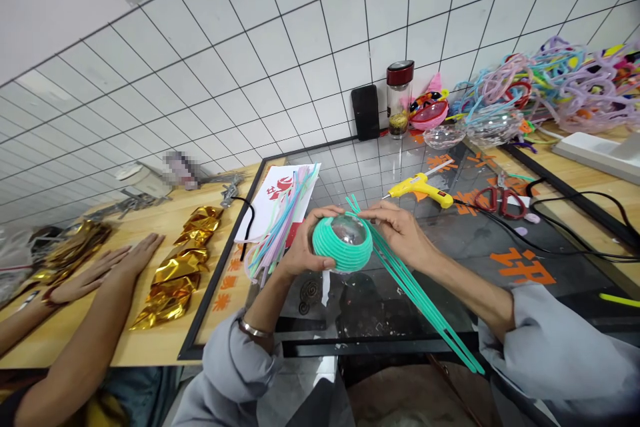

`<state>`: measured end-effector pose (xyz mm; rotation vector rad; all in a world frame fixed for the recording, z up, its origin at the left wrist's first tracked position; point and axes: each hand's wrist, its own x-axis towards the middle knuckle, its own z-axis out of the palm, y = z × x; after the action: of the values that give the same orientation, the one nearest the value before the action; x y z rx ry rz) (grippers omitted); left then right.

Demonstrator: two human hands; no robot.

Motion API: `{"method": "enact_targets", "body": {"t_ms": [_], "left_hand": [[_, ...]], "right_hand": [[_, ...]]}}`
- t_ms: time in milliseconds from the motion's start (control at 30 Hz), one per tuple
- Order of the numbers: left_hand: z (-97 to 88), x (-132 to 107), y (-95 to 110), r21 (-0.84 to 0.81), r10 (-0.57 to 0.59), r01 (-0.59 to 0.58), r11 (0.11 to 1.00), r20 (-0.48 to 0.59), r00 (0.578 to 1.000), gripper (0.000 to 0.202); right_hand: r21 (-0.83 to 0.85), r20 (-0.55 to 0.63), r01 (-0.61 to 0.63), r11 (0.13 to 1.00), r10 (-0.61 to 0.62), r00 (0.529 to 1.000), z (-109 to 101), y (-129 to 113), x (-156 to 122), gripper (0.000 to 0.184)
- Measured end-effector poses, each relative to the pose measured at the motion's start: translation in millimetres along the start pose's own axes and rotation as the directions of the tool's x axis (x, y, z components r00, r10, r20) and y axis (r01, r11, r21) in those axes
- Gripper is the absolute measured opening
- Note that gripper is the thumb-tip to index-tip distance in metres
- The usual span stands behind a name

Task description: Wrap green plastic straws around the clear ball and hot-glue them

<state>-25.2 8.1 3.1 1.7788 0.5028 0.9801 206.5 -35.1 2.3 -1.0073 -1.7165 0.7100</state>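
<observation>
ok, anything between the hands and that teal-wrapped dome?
Nothing visible. The left hand grips the teal-wrapped dome, and the right hand pinches the teal stems at its edge. The glue gun lies behind, apart.

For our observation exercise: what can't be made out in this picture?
Head view.
Sides of the clear plastic dome coiled in teal pipe cleaner: covered by left hand and right hand, which pinches long teal pipe-cleaner stems.
Small object on wooden bench: pixel-blurred.
Tangled pastel pipe-cleaner pile: cut off at right edge.
</observation>
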Motion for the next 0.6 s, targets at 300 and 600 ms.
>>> {"method": "enact_targets", "body": {"t_ms": [300, 600], "left_hand": [[1.2, -2, 1, -0.052, -0.045, 0.039, 0.998, -0.119, 0.992, 0.08], [8.7, -1, -5, -0.026, -0.11, 0.107, 0.994, -0.254, 0.961, 0.081]], "right_hand": [[-0.009, 0.01, 0.05, 0.999, -0.049, 0.999, 3, -9, -5, 0.051], [-0.094, -0.004, 0.003, 0.996, -0.004, 1.0, 24, -7, -19, 0.064]]}}
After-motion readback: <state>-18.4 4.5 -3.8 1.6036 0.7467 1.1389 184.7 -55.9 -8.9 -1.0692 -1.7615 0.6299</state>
